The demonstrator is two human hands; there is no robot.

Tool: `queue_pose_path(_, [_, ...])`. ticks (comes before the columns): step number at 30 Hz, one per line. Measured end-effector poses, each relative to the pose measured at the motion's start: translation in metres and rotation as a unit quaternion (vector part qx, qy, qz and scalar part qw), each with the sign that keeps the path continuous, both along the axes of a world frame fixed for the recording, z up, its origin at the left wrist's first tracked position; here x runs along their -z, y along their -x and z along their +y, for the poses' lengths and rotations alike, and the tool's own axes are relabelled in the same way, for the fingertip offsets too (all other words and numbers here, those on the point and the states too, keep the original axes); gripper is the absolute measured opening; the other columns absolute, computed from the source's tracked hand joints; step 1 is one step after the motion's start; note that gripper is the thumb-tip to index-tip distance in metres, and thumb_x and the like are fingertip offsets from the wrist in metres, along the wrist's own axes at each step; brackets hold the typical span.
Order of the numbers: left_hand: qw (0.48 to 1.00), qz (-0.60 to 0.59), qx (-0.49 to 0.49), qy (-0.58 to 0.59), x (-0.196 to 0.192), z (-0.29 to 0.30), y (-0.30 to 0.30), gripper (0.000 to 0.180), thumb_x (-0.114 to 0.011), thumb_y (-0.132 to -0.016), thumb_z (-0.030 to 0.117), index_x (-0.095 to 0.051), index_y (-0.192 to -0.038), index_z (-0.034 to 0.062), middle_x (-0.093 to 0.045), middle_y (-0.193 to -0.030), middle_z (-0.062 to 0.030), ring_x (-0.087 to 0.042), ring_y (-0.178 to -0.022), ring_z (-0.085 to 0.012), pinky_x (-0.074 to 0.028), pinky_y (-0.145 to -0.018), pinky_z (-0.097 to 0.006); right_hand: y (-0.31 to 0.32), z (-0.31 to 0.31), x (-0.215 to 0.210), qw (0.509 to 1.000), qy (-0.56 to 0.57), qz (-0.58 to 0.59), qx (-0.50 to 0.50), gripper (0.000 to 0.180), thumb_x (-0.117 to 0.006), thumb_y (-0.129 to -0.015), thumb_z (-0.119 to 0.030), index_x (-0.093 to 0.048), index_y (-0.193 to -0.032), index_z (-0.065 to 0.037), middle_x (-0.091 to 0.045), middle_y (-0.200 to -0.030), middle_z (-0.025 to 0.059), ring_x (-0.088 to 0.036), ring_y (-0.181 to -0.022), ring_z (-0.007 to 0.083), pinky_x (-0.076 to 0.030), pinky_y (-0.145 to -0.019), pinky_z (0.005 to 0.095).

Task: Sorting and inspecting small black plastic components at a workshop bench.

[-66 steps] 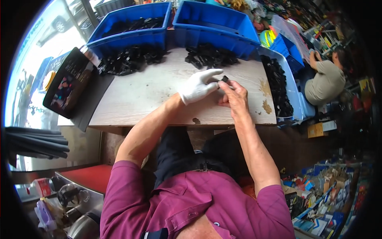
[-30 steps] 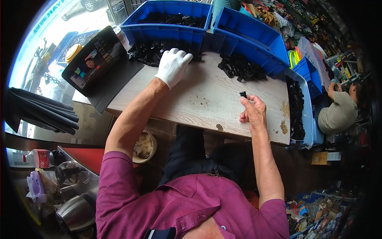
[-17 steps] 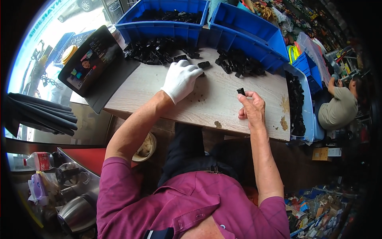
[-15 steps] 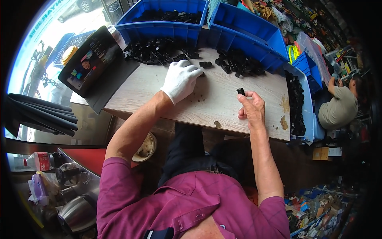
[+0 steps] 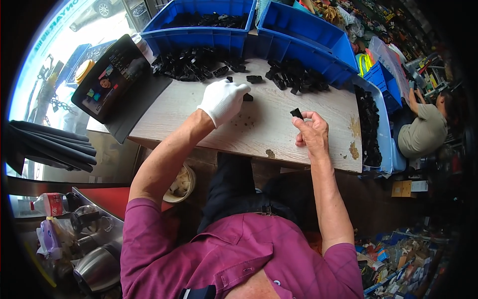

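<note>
My right hand (image 5: 314, 132) pinches a small black plastic part (image 5: 296, 113) between thumb and fingers, just above the right side of the table. On my left hand (image 5: 223, 102) is a white knit glove; its fingers are curled down at the tabletop, and whatever lies under them is hidden. One small black part (image 5: 248, 98) lies right beside the gloved fingers, and another (image 5: 229, 78) peeks out just beyond them. A single black part (image 5: 254, 79) rests farther back. Behind these are two heaps of like parts, one left (image 5: 186, 65) and one right (image 5: 296, 77).
Along the table's back edge stand a blue bin of black parts (image 5: 196, 37) and a second blue bin (image 5: 308, 47). A tablet (image 5: 112, 82) leans at the left. Another bin (image 5: 383, 114) with black parts flanks the right edge. A person (image 5: 423, 129) sits beyond it.
My left hand has drawn slightly toward me and left, uncovering more of the black part beside it. The part in my right hand has tilted and shifted slightly left.
</note>
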State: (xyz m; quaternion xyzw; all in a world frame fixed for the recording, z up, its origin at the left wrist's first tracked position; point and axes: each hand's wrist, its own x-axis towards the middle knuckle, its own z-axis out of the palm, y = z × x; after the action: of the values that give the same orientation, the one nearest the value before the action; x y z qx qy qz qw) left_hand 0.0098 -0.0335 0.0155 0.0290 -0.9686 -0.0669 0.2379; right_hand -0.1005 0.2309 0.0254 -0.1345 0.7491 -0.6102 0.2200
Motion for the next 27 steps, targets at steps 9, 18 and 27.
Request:
queue_pose_path(9, [0.999, 0.009, -0.020, -0.027, -0.006, 0.005, -0.011, 0.020, -0.072, -0.090, 0.025, -0.076, -0.104, 0.0111, -0.075, -0.096, -0.0090, -0.068, -0.094, -0.0320, -0.058, -0.080, -0.041, 0.001, -0.001, 0.002, 1.000, -0.001, 0.003, 0.007, 0.034, -0.082, -0.086, -0.024, -0.064, -0.106, -0.003, -0.057, -0.063, -0.0034, -0.051, -0.046, 0.0040, -0.046, -0.041, 0.0217])
queue_pose_path(18, [0.998, -0.060, -0.027, 0.003, -0.008, -0.007, 0.000, 0.019, -0.071, -0.091, 0.026, -0.077, -0.101, 0.0109, -0.073, -0.090, -0.0086, -0.065, -0.087, -0.0326, -0.056, -0.077, -0.043, 0.001, 0.000, 0.002, 1.000, 0.003, 0.005, 0.005, 0.035, -0.081, -0.086, -0.024, -0.064, -0.107, -0.002, -0.057, -0.064, -0.0028, -0.051, -0.047, 0.0039, -0.046, -0.041, 0.0212])
queue_pose_path(27, [0.998, 0.037, -0.036, -0.033, -0.001, -0.003, -0.003, 0.021, -0.069, -0.090, 0.021, -0.077, -0.108, 0.0123, -0.075, -0.092, -0.0092, -0.066, -0.084, -0.0329, -0.054, -0.073, -0.042, -0.001, -0.002, -0.001, 1.000, -0.025, 0.006, 0.003, 0.034, -0.079, -0.085, -0.018, -0.064, -0.110, -0.001, -0.059, -0.065, -0.0026, -0.051, -0.049, 0.0043, -0.046, -0.042, 0.0220])
